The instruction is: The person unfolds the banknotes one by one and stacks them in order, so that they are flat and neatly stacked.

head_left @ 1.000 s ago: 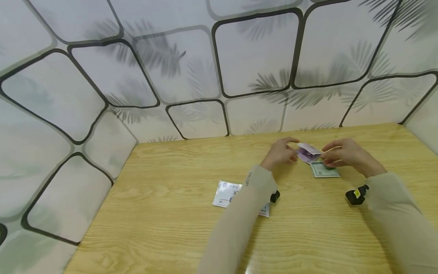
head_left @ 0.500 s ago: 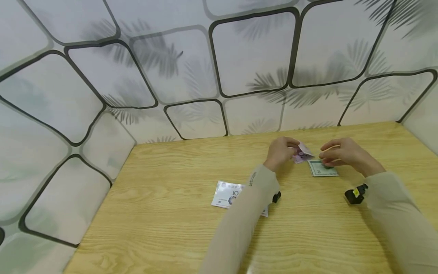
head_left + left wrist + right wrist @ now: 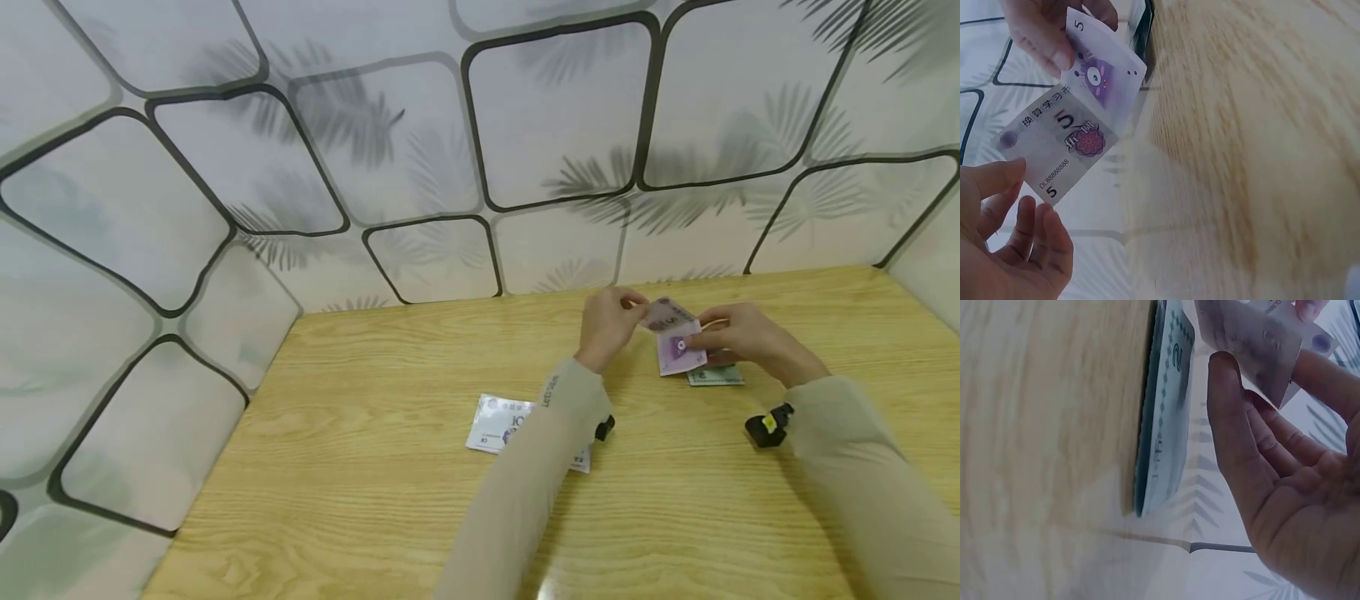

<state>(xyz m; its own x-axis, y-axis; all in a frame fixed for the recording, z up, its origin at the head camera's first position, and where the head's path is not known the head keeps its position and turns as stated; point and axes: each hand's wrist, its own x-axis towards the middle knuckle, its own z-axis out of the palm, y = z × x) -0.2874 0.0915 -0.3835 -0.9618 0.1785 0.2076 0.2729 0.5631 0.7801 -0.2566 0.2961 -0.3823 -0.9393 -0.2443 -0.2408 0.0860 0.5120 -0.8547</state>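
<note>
A purple play banknote [image 3: 677, 358] marked 5, creased across its middle, is held up between my two hands above the far right of the table. My left hand [image 3: 604, 327] pinches its left end between thumb and fingers; the left wrist view shows that grip at a corner of the note [image 3: 1054, 150]. On the other half, my right hand [image 3: 750, 340] grips the edge, thumb on one face and fingers behind. Under the right hand lies a green play banknote [image 3: 717, 377] marked 2, seen edge-on as a thin stack [image 3: 1169, 419] in the right wrist view.
Pale play banknotes [image 3: 495, 423] marked 10 lie on the wooden table [image 3: 337, 467], partly hidden by the left forearm. A patterned wall [image 3: 562, 250] rises along the table's back edge. Black wrist cameras [image 3: 768, 427] sit under the sleeves.
The folded purple note has been opened out and lifted a little. My right hand, apart from it half a second ago, has moved left and taken hold of it.
</note>
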